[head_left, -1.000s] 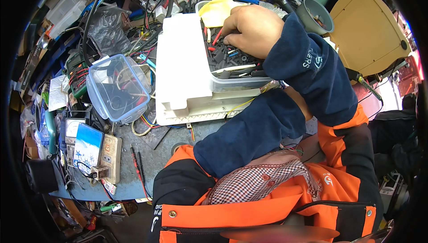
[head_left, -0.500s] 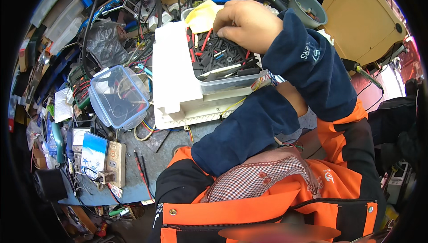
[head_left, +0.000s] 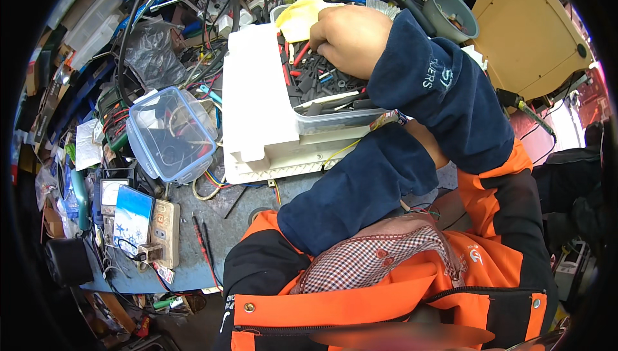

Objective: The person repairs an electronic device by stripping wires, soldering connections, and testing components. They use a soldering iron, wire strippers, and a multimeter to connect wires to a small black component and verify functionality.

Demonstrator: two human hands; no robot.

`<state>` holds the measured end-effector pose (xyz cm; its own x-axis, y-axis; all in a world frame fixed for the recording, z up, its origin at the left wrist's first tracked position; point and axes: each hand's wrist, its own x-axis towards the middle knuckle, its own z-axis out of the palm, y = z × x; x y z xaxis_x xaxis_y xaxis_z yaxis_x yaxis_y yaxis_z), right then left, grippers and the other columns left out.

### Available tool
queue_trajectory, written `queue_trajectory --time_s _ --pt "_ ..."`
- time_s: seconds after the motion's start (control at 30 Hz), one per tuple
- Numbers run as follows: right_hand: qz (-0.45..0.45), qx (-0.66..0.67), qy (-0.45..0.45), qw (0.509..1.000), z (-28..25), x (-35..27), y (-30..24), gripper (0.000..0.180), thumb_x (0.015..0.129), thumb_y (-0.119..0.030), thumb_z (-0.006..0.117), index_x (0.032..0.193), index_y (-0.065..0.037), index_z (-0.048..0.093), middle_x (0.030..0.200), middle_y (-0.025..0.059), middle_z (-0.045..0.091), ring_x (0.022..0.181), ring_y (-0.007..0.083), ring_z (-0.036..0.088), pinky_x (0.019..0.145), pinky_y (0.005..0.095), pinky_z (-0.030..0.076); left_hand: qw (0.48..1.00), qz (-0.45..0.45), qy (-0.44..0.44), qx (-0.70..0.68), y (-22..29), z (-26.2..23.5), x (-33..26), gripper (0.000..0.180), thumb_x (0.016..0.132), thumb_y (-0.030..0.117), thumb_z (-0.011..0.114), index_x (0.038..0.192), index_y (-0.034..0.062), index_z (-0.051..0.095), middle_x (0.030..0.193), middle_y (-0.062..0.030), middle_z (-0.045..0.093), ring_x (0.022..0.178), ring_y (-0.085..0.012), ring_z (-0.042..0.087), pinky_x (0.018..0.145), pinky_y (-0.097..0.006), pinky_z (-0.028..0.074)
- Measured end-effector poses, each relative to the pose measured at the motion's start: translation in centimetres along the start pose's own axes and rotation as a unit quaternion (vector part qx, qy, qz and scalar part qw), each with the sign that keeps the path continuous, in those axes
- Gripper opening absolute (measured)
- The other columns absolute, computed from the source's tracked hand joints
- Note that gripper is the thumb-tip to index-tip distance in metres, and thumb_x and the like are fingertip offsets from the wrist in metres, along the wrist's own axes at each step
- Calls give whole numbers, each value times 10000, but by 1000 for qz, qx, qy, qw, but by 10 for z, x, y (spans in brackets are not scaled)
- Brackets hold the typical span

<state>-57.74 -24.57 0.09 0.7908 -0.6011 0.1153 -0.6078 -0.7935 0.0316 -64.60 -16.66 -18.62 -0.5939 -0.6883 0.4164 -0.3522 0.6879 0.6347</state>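
My right hand reaches down into a clear plastic box full of short heat-shrink tubing pieces, mostly black with some red. Its fingers are curled at the pieces beside a red tube. Their tips are hidden, so what they pinch cannot be made out. A yellow cloth-like piece lies at the box's far left corner, close to the knuckles. Only the wrist end of my left hand shows, below the right sleeve, to the right of the box; its fingers are out of sight.
The box rests on a white plastic casing. To the left lie a clear blue-rimmed lid, tangled wires and a power strip. Red and black test probes lie in front. A grey bowl and tan panel stand far right.
My right hand has dipped slightly lower over the tubing pieces, its sleeve shifting left a little. The view has moved slightly. My left arm stays in about the same place.
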Motion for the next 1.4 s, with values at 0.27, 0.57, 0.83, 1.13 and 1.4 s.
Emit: queue_trajectory --time_s 0.27,0.57,0.83,1.13,1.4 --pt "-31 49 226 972 -17 -22 12 163 1015 -85 605 1107 -3 710 967 166 765 859 352 755 803 423 609 985 -119 -122 -42 31 -48 6 489 1086 389 497 1454 91 622 1459 -196 611 1363 -381 578 1151 -491 446" --pt "153 526 398 736 -19 -236 41 210 974 -4 633 1112 67 775 942 103 771 797 148 720 725 304 597 993 -68 1 -92 29 -54 7 211 970 186 660 1062 59 801 1001 -229 772 957 -444 743 883 -525 594" --pt "351 601 414 587 100 -313 15 195 977 33 631 1156 31 709 973 82 715 779 136 677 677 274 553 965 -134 -39 -224 31 -58 2 205 1037 157 692 1096 -26 764 807 -93 737 735 -153 668 700 -331 539" --pt "313 615 419 590 104 -307 16 222 992 33 625 1201 40 699 1055 81 712 832 127 675 714 279 557 967 -155 -53 -194 45 -67 4 187 1049 127 701 1103 -42 761 814 -39 724 739 -93 624 676 -281 511" --pt "332 600 427 589 104 -306 16 223 996 29 624 1205 47 699 1050 84 712 823 131 684 710 278 563 971 -147 -67 -177 45 -69 4 203 1079 139 682 1138 -42 754 879 -36 738 803 -90 645 734 -268 525"
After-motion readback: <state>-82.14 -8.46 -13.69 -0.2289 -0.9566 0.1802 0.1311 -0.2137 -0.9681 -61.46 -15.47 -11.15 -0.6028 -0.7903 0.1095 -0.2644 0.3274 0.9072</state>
